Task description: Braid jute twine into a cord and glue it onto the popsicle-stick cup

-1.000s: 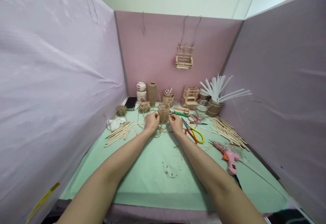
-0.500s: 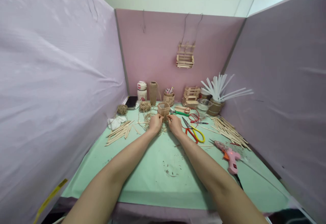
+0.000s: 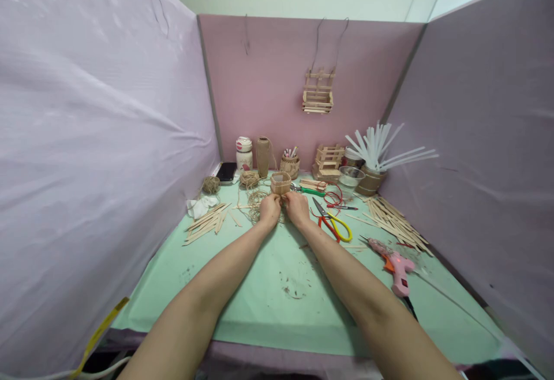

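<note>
A small brown box (image 3: pixel 281 184) with an open top stands at the middle of the table. My left hand (image 3: pixel 270 209) and my right hand (image 3: pixel 296 207) meet close together at its near side, the fingers of each pinched. Thin jute twine (image 3: pixel 255 202) lies in loose loops beside my left hand, and a strand seems to run between my fingertips. My hands cover the lower front of the box. Green-handled pliers (image 3: pixel 311 191) lie just right of the box. Scissors (image 3: pixel 331 218) with red and yellow handles rest right of my right hand.
A pink glue gun (image 3: pixel 398 267) lies at the right, its cord trailing to the front. Wooden sticks lie in a left pile (image 3: pixel 208 224) and a right pile (image 3: pixel 396 224). A bottle (image 3: pixel 244 154), a twine spool (image 3: pixel 262 158) and a clear bowl (image 3: pixel 351 178) stand behind.
My two hands have come closer together at the near side of the box. The whole view has shifted slightly.
</note>
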`<state>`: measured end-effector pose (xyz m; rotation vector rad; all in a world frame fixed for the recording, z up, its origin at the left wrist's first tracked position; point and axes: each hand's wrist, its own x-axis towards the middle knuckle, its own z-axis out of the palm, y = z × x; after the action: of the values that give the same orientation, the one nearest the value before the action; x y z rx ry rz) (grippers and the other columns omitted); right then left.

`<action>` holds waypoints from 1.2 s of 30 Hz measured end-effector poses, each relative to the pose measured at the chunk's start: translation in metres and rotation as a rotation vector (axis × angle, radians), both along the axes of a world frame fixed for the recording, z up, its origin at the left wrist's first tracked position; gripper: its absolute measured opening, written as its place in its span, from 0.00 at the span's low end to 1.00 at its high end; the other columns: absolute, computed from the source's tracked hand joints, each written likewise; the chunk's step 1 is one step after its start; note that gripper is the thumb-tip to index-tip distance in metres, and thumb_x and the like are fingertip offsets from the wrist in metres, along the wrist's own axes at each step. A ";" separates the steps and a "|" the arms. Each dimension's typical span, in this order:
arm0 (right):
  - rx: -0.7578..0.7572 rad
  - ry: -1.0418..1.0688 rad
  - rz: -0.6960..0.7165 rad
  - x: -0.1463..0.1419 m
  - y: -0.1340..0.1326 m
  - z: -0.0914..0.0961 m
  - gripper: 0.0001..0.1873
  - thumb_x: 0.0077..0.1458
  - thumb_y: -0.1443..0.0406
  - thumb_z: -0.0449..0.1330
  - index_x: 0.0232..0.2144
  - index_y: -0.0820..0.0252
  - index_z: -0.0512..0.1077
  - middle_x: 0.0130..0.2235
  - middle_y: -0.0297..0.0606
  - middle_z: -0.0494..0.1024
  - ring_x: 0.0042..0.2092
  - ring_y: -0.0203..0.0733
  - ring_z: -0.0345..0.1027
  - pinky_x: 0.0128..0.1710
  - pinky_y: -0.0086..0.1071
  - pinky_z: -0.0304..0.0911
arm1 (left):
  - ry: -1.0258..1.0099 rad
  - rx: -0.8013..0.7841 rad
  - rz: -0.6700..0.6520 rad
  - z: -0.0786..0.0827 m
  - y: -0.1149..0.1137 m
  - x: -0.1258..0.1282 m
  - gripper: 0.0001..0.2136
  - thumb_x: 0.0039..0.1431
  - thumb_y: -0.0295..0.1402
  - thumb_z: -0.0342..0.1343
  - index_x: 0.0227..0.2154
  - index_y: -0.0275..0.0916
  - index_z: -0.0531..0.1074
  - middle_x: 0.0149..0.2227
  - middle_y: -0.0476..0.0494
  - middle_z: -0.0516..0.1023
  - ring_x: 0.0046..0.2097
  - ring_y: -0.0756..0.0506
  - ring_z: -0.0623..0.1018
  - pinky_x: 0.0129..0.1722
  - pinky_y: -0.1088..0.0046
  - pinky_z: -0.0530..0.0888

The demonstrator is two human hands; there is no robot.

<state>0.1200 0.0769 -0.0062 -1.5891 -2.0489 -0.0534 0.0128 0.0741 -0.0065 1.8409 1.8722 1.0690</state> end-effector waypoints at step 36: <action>0.174 1.053 -0.026 0.012 0.029 0.012 0.19 0.51 0.59 0.48 0.35 0.65 0.72 0.38 0.44 0.77 0.40 0.41 0.68 0.44 0.34 0.60 | -0.516 0.461 -0.043 0.049 0.026 -0.025 0.11 0.57 0.34 0.48 0.38 0.36 0.73 0.36 0.42 0.79 0.38 0.48 0.77 0.42 0.73 0.71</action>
<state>0.1325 0.1056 0.0061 -1.1406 -1.1526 0.4800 -0.0121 0.1005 0.0428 1.5827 1.3560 1.8650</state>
